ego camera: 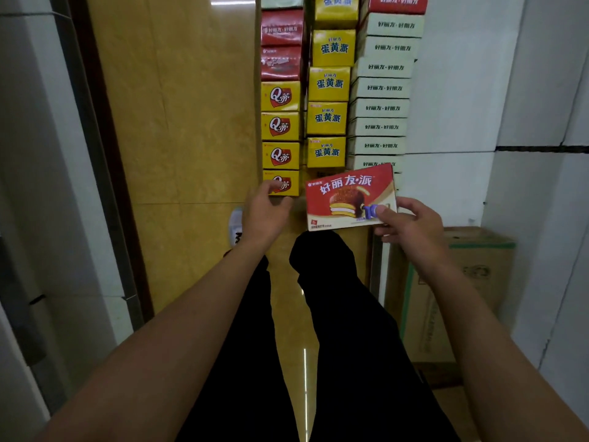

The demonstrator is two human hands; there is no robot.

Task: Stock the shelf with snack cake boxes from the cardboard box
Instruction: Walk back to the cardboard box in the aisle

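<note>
While the person looks down along black trousers at the yellow tiled floor, three columns of snack cake boxes stand in front. The right column of pale boxes is beside the white wall, the middle column of yellow boxes is just next to it, and the left column has red boxes at the far end and yellow ones nearer. A cardboard box stands at the right, beside the wall. The right hand holds a red snack cake box at its lower right corner, the thumb on the printed front. This box is in the air, over the near end of the middle and right columns. The left hand has curled fingers at the nearest yellow box of the left column; I cannot tell if it grips it.
</note>
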